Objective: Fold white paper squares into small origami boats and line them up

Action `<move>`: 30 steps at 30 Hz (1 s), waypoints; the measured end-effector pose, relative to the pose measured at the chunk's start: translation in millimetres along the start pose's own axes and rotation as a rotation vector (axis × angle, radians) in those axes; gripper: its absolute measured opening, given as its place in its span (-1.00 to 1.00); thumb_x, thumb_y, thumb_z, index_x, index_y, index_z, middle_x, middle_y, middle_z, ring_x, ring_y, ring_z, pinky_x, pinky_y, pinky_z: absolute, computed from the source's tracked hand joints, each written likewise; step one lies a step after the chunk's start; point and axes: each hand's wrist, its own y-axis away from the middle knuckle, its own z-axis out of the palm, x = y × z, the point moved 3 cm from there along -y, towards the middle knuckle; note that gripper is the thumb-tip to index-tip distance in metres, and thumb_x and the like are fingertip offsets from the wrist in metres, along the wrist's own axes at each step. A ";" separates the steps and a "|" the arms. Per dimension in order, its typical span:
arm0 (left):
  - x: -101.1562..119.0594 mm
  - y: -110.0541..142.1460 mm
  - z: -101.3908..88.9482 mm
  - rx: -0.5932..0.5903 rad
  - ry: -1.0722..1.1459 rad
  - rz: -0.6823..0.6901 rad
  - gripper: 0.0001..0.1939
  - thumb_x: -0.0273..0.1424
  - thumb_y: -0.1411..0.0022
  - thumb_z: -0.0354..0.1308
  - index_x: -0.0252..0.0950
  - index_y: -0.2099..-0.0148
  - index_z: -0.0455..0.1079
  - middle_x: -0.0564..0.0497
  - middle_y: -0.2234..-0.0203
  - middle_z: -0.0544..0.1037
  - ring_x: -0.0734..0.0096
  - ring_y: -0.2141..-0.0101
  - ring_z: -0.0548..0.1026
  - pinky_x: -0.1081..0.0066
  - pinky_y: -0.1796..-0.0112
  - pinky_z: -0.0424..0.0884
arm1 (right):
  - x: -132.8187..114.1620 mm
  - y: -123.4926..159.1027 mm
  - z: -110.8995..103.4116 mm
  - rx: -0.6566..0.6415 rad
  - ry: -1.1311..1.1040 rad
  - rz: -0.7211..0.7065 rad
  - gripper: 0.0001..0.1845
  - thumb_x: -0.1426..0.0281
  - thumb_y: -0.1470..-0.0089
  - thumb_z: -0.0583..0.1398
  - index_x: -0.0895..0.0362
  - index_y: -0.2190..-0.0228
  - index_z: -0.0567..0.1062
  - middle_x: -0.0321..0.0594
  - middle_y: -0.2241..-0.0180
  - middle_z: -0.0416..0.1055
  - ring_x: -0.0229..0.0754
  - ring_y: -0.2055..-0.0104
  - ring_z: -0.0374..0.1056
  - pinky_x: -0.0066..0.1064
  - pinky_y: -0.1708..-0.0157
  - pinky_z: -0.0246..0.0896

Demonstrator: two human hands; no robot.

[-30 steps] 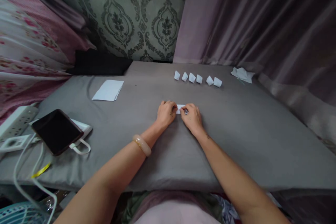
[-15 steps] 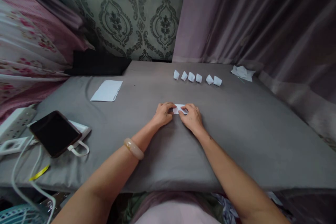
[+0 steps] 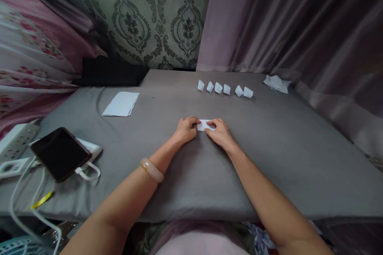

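A small white piece of paper (image 3: pixel 202 125) lies on the grey cloth between my two hands, in the middle of the table. My left hand (image 3: pixel 187 128) grips its left edge with thumb and fingers. On the other side, my right hand (image 3: pixel 220 132) has thumb and forefinger closed on the paper's right part, hiding that end. Beyond them stands a row of several small folded paper shapes (image 3: pixel 218 87). A stack of white paper sheets (image 3: pixel 121 104) lies flat to the left.
At the left are a phone (image 3: pixel 60 154) with a white cable, a power strip (image 3: pixel 18 141) and a yellow strip (image 3: pixel 42 200). Black folded cloth (image 3: pixel 113 72) lies at the back left, crumpled paper (image 3: pixel 277 83) at the back right. Curtains flank both sides.
Both hands stay in nearly the same place on the paper. My right hand has shifted very slightly, and the view has moved a little.
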 end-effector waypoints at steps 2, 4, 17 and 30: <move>1.4 -0.6 2.2 0.025 -0.025 -0.035 -0.76 -0.52 -0.15 0.04 -0.28 0.18 0.48 -0.03 0.18 0.55 0.36 0.25 0.45 0.25 -0.01 0.20 | 2.9 -3.1 -3.0 -0.034 -0.029 -0.009 -0.77 0.50 0.13 0.19 0.14 0.33 0.51 -0.15 0.22 0.41 -0.18 0.20 0.35 -0.33 0.13 0.21; 1.6 -0.8 4.4 0.050 -0.049 -0.080 -0.81 -0.39 -0.15 0.13 -0.27 0.18 0.47 -0.03 0.25 0.54 0.32 0.26 0.43 0.23 0.04 0.24 | 4.1 -4.9 -5.2 -0.063 -0.053 -0.013 -0.75 0.54 0.13 0.17 0.13 0.33 0.52 -0.17 0.22 0.43 -0.22 0.22 0.37 -0.36 0.15 0.23; -5.6 -5.8 -4.1 -0.044 -0.012 -0.078 -0.75 -0.45 -0.03 0.21 -0.23 0.18 0.47 0.01 0.35 0.48 0.32 0.28 0.37 0.30 0.15 0.30 | 9.0 -8.9 -6.9 -0.115 -0.102 0.013 -0.80 0.43 0.16 0.27 0.11 0.36 0.51 -0.23 0.27 0.40 -0.24 0.26 0.34 -0.36 0.21 0.24; -15.6 -1.7 -5.8 -0.097 0.263 -0.108 -0.60 -0.55 0.01 0.11 -0.26 0.07 0.45 0.02 0.29 0.49 0.40 0.32 0.41 0.43 0.27 0.36 | 22.0 -15.7 -24.1 -0.351 -0.253 -0.016 -0.62 0.65 0.22 0.08 0.13 0.35 0.53 -0.23 0.29 0.49 -0.26 0.30 0.38 -0.48 0.32 0.25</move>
